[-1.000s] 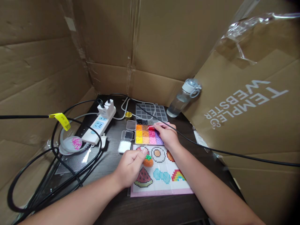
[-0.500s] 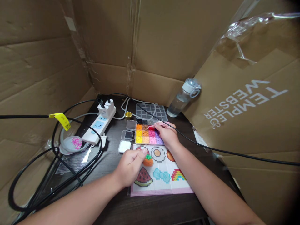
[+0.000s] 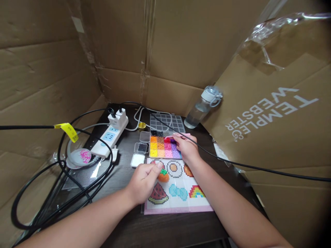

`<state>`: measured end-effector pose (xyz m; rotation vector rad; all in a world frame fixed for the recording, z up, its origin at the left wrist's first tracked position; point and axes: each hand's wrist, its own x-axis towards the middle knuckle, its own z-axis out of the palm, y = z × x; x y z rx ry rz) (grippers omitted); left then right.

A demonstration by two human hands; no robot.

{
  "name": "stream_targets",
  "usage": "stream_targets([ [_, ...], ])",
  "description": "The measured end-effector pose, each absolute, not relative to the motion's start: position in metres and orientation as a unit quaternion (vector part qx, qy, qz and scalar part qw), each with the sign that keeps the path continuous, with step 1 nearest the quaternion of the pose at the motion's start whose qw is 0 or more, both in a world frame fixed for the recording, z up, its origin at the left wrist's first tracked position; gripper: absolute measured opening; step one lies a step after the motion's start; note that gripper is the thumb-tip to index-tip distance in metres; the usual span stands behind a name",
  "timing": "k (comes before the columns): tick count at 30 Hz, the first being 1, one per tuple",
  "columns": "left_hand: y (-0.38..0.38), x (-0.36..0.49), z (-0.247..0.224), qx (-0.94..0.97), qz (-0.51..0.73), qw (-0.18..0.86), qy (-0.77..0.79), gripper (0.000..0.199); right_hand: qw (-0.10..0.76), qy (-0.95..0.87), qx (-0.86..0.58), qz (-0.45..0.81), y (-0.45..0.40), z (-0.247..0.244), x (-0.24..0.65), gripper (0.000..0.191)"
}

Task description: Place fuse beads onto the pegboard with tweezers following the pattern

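My left hand [image 3: 143,181] is closed, thumb on top, on an orange-and-green bead piece [image 3: 163,175] shaped like a fruit or vegetable. It hovers over a pattern sheet [image 3: 178,203] printed with pixel pictures such as a watermelon slice, an egg and a rainbow. Pink tweezers [image 3: 186,135] are pinched in my right hand [image 3: 187,148]. Their tip reaches over the bead box [image 3: 160,146], near the red and grey cells; whether they grip a bead is too small to tell. My right hand covers the box's right edge.
Small cases of black beads [image 3: 142,148] and white beads [image 3: 137,160] stand left of the box. Behind lie a divided clear lid [image 3: 168,123] and a water bottle [image 3: 200,108]. A power strip [image 3: 110,137] and black cable [image 3: 113,162] loops occupy the left; another cable stretch crosses above my right hand.
My right hand has shifted slightly right, and the tweezer tip has lifted a little, away from the red cell. My left hand stays nearly still with the bead piece.
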<state>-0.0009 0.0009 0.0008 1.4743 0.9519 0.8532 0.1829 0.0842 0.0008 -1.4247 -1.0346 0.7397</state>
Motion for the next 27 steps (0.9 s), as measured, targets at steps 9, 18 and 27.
stream_targets([
  [9, 0.001, -0.001, 0.002, 0.617, 0.383, 0.556, 0.404, 0.052, 0.497, -0.471, -0.577, 0.445, 0.014, 0.027, 0.189, 0.019],
  [18, 0.002, -0.001, 0.001, 0.608, 0.403, 0.558, 0.396, 0.049, 0.439, -0.670, -0.499, 0.330, -0.030, 0.012, 0.169, 0.009],
  [27, 0.002, -0.002, 0.002, 0.612, 0.394, 0.558, 0.398, 0.050, 0.427, -0.659, -0.513, 0.346, -0.025, 0.004, 0.173, 0.009],
])
